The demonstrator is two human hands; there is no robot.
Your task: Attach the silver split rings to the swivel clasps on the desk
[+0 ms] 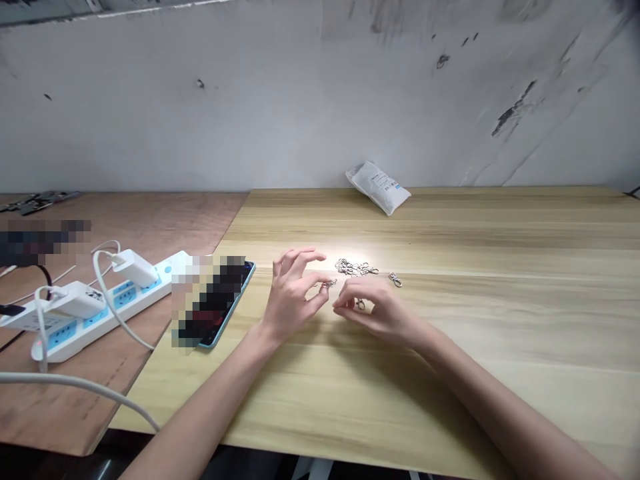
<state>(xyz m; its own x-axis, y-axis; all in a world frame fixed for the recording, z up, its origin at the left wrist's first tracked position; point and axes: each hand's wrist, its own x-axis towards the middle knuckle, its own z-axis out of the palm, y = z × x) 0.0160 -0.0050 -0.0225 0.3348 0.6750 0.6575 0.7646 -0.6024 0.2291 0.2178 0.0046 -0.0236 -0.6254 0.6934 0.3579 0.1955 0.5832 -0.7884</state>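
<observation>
Silver clasp (328, 283) pinched in left hand (291, 298); right hand (375, 311) curled over second clasp (360, 305), grip unclear.

Clasps (351, 267) on table (500, 320) (bag (379, 188) behind), phone (215, 313) left.

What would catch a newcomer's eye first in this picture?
Two bare hands, the left hand and the right hand, meet on the pale wooden table, just in front of a small heap of silver metal clasps. A white plastic packet lies farther back by the wall, and a white-and-blue power strip sits off to the left.
</observation>
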